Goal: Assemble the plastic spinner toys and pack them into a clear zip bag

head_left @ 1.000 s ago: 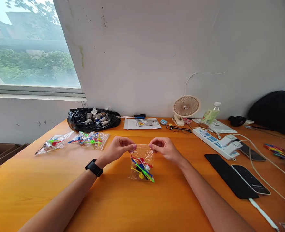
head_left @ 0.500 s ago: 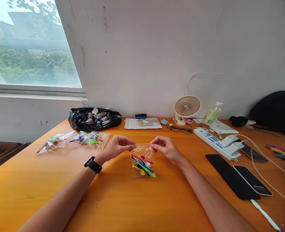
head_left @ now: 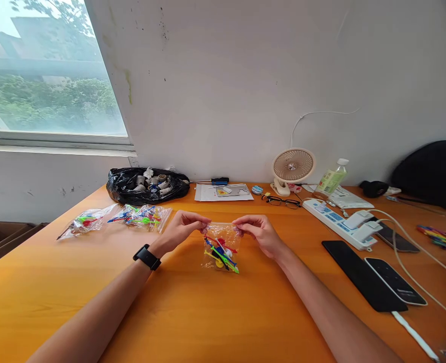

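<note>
We pinch the top edge of a small clear zip bag point(head_left: 222, 248) between our left hand point(head_left: 183, 230) and right hand point(head_left: 260, 233). Full of colourful plastic picks, it hangs just above the orange table point(head_left: 192, 312), near its middle.

**Bare Forearms, One Black Watch**

Both forearms were bare to the lower edge of the view, with no sleeves showing. The left hand point(head_left: 183, 232) had a black smartwatch with a dark rectangular face and a matte black strap point(head_left: 147, 257) worn snugly at the wrist. The right hand point(head_left: 263, 234) wore nothing: no ring, band or glove showed. The fingernails on both hands looked short and unpainted.
</note>
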Demonstrator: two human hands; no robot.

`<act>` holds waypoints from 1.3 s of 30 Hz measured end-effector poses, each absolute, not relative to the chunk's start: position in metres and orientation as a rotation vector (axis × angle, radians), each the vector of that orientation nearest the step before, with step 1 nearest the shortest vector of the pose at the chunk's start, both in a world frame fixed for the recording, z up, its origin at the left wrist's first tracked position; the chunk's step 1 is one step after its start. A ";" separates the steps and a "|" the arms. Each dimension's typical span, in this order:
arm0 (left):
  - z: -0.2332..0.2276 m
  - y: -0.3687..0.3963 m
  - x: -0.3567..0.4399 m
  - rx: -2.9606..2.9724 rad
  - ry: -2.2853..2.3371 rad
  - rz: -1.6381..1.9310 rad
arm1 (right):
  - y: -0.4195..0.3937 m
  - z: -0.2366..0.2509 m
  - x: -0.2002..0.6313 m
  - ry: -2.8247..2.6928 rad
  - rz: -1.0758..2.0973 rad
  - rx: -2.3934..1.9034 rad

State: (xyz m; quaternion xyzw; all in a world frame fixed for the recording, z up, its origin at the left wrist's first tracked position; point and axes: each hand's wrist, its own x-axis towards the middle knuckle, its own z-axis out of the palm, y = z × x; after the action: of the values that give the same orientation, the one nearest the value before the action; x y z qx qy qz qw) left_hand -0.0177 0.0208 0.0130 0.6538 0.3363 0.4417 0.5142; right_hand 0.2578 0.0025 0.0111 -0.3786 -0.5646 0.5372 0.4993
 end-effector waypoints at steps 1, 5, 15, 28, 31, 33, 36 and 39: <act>0.013 0.020 -0.017 1.573 0.826 1.062 | 0.002 0.011 0.257 -1.367 1.292 -0.917; 0.012 0.020 -0.014 1.594 0.874 1.058 | 0.002 0.011 0.254 -1.433 1.207 -0.930; 0.012 0.014 -0.006 1.672 0.848 1.052 | -0.005 0.012 0.244 -1.652 0.930 -1.000; 0.014 0.017 -0.009 1.701 0.860 0.964 | -0.005 0.011 0.242 -1.527 1.192 -1.023; 0.015 0.020 -0.014 1.685 0.865 0.952 | -0.001 0.008 0.246 -1.489 1.204 -1.000; 0.016 0.021 -0.016 1.676 0.852 0.947 | 0.001 0.006 0.248 -1.456 1.212 -0.985; 0.015 0.022 -0.016 1.648 0.801 0.941 | 0.003 0.004 0.249 -1.388 1.248 -0.986; 0.013 0.023 -0.015 1.605 0.764 0.959 | 0.004 0.002 0.249 -1.311 1.297 -0.993</act>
State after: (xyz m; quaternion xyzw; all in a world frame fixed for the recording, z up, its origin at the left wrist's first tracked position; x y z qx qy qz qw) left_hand -0.0147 0.0233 0.0126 0.6727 0.3204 0.4022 0.5320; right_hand 0.2489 0.0037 0.0019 -0.4105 -0.5420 0.5362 0.5002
